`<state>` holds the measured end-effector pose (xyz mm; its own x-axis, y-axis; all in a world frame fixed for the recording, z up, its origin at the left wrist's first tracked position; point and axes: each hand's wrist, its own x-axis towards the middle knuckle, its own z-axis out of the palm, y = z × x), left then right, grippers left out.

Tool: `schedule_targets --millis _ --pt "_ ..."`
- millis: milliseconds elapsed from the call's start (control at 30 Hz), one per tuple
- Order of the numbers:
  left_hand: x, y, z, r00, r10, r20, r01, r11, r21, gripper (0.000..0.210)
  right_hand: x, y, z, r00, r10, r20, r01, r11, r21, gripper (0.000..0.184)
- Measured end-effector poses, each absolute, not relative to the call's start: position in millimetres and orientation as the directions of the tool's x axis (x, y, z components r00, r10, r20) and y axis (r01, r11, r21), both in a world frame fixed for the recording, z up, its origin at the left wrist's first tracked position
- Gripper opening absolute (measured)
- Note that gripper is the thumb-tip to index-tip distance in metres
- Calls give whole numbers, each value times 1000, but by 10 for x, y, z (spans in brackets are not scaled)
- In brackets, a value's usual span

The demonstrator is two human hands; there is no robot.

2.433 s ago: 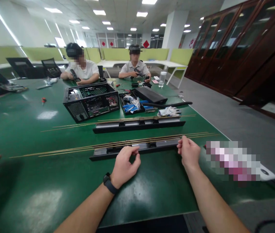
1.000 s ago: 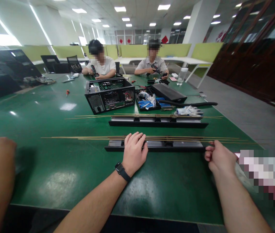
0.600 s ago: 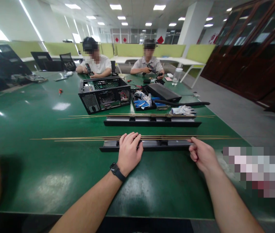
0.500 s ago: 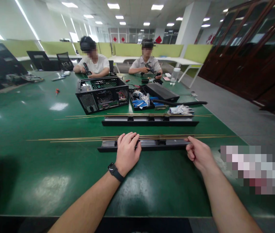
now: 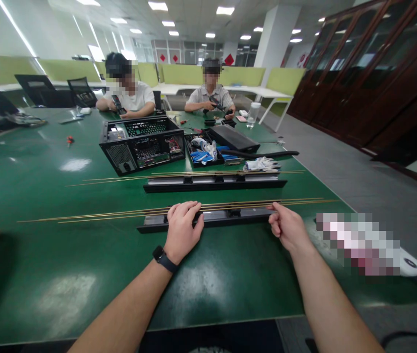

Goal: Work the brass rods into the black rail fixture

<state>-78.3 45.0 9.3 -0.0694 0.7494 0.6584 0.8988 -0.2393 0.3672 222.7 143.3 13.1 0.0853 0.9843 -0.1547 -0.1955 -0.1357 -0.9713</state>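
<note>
My left hand (image 5: 184, 228) lies across a long black rail (image 5: 214, 221) with a grey inner face. Its fingers bend over the far side, and the thumb is at the near edge. Several thin brass-coloured rods (image 5: 113, 215) run lengthwise over the rail and pass under those fingers. At the rail's right end, my right hand (image 5: 285, 226) has its index fingertip on the rods and its other fingers curled in. The thumb's contact is hidden. A second black rail (image 5: 212, 185) lies behind, also with thin rods (image 5: 115, 179) along it.
Farther back stand an open black computer case (image 5: 142, 147), a black tray (image 5: 197, 159) with gloves, and another glove (image 5: 262, 164). A screwdriver (image 5: 70, 140) lies left. Two people sit across the green table (image 5: 94, 264). A blurred white item (image 5: 410, 264) is at right.
The view has turned a little to the right, so everything appears shifted left. Both hands keep about the same places on the rail and rods.
</note>
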Motion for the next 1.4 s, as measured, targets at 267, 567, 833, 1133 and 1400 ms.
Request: schedule_targets --millis 267,567,833,1133,1400 --pt "-798 496 98 -52 757 651 894 -256 368 27 2244 1450 94 95 986 -140 -200 -119 -973 37" --pt "-800 537 92 -47 748 662 893 -266 364 27 2249 1449 88 103 986 -128 -192 -106 -976 37" --pt "-780 593 67 -50 751 659 888 -268 373 28 2247 1448 112 145 981 -125 -207 -94 -974 38" --pt "-752 626 67 -32 765 643 894 -266 361 30 2259 1466 106 166 978 -125 -207 -89 -974 38" --pt "-759 561 50 7 765 644 904 -279 322 35 2289 1511 75 228 967 -115 -208 -67 -976 34"
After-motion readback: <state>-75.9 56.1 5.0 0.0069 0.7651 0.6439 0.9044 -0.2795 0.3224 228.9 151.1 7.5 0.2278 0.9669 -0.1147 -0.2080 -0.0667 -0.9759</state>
